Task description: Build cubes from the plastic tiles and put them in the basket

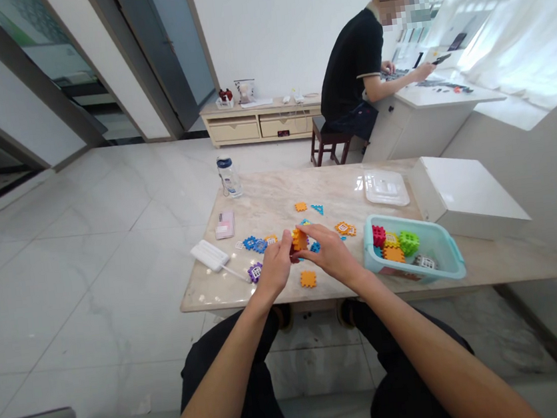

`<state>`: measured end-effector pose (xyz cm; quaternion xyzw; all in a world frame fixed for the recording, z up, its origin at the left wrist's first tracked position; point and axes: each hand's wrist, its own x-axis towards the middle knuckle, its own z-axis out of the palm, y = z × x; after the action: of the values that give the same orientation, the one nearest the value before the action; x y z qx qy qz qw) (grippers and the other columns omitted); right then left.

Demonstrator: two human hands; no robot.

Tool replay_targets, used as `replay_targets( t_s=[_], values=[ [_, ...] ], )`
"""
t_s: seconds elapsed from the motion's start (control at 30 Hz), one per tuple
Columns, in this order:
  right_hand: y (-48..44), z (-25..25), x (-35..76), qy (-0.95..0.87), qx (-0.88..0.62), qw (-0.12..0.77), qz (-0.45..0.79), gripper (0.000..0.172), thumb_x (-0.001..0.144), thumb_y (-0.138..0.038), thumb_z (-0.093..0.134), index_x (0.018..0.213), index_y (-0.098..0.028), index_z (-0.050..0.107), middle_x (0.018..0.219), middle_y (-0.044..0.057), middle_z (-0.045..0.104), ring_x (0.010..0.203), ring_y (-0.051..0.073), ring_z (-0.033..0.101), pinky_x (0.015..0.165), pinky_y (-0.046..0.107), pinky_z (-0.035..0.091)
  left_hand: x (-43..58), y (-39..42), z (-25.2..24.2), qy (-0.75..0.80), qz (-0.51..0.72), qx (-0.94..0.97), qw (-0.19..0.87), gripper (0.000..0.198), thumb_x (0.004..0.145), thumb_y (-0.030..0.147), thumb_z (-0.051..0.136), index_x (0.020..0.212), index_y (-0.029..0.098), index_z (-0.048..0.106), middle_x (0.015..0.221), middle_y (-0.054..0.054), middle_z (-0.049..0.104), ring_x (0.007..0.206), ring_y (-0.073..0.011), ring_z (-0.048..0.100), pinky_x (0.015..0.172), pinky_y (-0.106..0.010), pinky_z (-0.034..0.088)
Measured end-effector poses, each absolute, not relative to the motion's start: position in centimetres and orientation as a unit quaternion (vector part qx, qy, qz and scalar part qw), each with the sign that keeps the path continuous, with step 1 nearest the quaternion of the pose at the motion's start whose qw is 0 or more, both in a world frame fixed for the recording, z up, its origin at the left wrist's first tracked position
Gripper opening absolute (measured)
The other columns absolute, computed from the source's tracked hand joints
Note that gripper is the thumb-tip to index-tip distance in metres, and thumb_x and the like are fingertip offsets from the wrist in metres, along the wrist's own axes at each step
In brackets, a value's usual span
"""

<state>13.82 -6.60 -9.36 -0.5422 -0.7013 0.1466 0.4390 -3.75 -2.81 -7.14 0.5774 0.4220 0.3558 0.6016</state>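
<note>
Black trousers (225, 356) frame the foreground as a person, seated at a marble-look table (267, 197), works over a spread of toothed plastic pieces. Just past the table's near edge, a loose orange square (308, 279) lies flat below the hands. Above it, the left hand (275, 264) and right hand (332, 251) meet around an orange block (299, 238), held up off the tabletop; the left fingers pinch one side, while the right thumb and forefinger bracket the other in a narrow grip. Something dark red shows beneath it, too covered to identify.

The step in hand looks like joining pieces edge to edge. The next move seems to call for a firm left hold, teeth lined up with slots, and a straight press from the right fingers.

To the left sits a purple piece (255, 273); to the right, a pale blue basket (458, 261) holds red, yellow, orange and green blocks. Beyond the hands lie blue pieces (255, 244), a blue triangle (317, 209) and a second orange square (301, 206), with a water bottle (229, 177) near the far left corner.

Across the room, a co-worker (351, 73) sits at a white desk (440, 100).
</note>
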Motion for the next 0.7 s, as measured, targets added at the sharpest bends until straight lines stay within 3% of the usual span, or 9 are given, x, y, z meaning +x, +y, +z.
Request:
replay_targets(
  t_s=[0.17,0.7],
  values=[
    [-6.55,-9.41,13.69,-0.703,-0.540,0.446,0.126,0.062,0.085,-0.026,0.093,0.144,-0.025,0.072,0.138,0.013,0.073,0.130,0.029,0.069,0.117,0.046,0.055,-3.77,-2.51,-7.23,0.421,0.359,0.578,0.600,0.086,0.090,0.093,0.046,0.077,0.013,0.075,0.077,-0.011,0.076,0.071,-0.0223,0.071,0.072,-0.035,0.062],
    [-6.63,-8.56,13.46,-0.703,-0.544,0.447,0.101,0.063,0.086,-0.030,0.092,0.146,-0.029,0.071,0.134,0.012,0.073,0.126,0.031,0.068,0.114,0.049,0.056,-3.65,-2.46,-7.66,0.415,0.369,0.574,0.602,0.088,0.092,0.092,0.045,0.088,0.012,0.081,0.088,-0.013,0.081,0.078,-0.0238,0.075,0.070,-0.032,0.062]
  ],
)
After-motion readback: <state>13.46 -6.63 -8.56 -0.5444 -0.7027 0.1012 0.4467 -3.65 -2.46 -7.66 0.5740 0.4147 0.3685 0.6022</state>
